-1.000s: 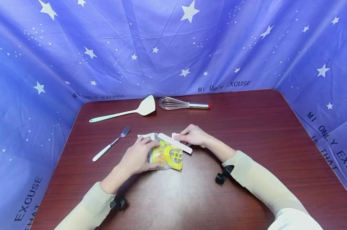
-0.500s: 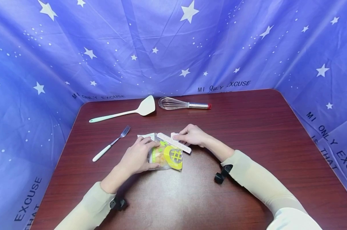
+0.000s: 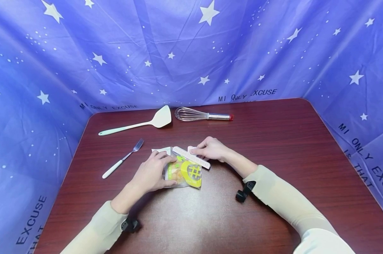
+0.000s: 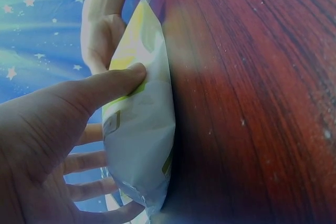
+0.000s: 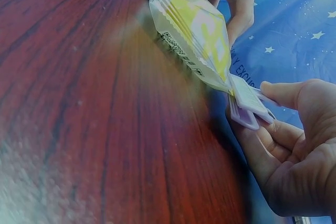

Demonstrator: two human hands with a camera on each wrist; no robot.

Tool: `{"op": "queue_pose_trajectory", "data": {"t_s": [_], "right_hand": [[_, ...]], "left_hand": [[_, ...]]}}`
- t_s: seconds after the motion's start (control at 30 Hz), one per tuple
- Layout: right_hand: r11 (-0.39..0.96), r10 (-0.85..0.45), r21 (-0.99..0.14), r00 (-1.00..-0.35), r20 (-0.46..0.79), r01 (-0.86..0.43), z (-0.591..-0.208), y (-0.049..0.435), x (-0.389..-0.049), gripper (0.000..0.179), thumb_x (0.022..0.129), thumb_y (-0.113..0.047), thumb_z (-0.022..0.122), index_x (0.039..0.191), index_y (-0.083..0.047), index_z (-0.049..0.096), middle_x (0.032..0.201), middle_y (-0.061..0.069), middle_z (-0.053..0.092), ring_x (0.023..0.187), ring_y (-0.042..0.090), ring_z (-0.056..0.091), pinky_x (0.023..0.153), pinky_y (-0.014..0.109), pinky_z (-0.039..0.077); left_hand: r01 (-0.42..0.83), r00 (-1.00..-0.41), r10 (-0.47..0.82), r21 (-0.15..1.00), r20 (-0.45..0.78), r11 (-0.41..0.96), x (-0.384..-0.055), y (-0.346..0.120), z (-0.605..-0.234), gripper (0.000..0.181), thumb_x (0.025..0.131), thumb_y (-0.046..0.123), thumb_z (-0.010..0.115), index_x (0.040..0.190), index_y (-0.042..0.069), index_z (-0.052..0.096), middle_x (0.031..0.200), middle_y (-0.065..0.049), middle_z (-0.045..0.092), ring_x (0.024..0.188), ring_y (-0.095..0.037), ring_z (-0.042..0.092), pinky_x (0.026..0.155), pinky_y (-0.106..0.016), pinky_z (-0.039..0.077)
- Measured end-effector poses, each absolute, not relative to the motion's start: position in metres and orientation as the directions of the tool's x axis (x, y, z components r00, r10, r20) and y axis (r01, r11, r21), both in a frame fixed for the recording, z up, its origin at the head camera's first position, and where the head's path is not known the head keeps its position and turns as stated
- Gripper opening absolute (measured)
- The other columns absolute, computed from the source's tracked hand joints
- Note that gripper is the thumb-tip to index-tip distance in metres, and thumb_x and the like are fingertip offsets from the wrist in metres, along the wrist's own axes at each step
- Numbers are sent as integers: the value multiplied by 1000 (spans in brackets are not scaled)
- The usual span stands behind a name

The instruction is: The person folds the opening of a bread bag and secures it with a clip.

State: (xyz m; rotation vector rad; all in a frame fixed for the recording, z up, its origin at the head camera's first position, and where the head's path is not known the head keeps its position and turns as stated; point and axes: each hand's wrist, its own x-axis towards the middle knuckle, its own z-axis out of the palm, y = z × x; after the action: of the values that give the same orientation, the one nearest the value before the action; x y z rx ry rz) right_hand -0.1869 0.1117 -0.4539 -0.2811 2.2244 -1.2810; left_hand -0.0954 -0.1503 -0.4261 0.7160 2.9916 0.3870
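A clear food packet with yellow and green print lies near the table's middle, pale round pieces showing inside. My left hand grips its left side, thumb near the front edge and fingers over the back; in the left wrist view the thumb presses the packet's plump face. A whitish-pink bag clip lies slantwise along the packet's upper right edge. My right hand pinches the clip's handle between thumb and fingers. From the right wrist, the packet's edge meets the clip's bars; how deep it sits between them is unclear.
On the reddish-brown table, a white fork lies left of the packet. A pale green spatula and a wire whisk lie along the back edge. Blue star-printed cloth hangs behind and at both sides.
My right hand and the bag clip have shifted slightly left over the packet's edge. The left hand and packet stay almost still.
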Motion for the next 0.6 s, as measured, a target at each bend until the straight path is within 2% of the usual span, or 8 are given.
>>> {"op": "queue_pose_trajectory", "data": {"t_s": [0.6], "right_hand": [[526, -439, -846, -825, -355, 85, -459, 109, -191, 30, 96, -35, 79, 100, -7, 85, 79, 1, 78, 65, 9, 71, 64, 28, 62]], "left_hand": [[442, -892, 451, 250, 24, 862, -95, -150, -427, 75, 68, 54, 96, 132, 22, 72, 125, -3, 68, 121, -28, 59, 74, -53, 63]]}}
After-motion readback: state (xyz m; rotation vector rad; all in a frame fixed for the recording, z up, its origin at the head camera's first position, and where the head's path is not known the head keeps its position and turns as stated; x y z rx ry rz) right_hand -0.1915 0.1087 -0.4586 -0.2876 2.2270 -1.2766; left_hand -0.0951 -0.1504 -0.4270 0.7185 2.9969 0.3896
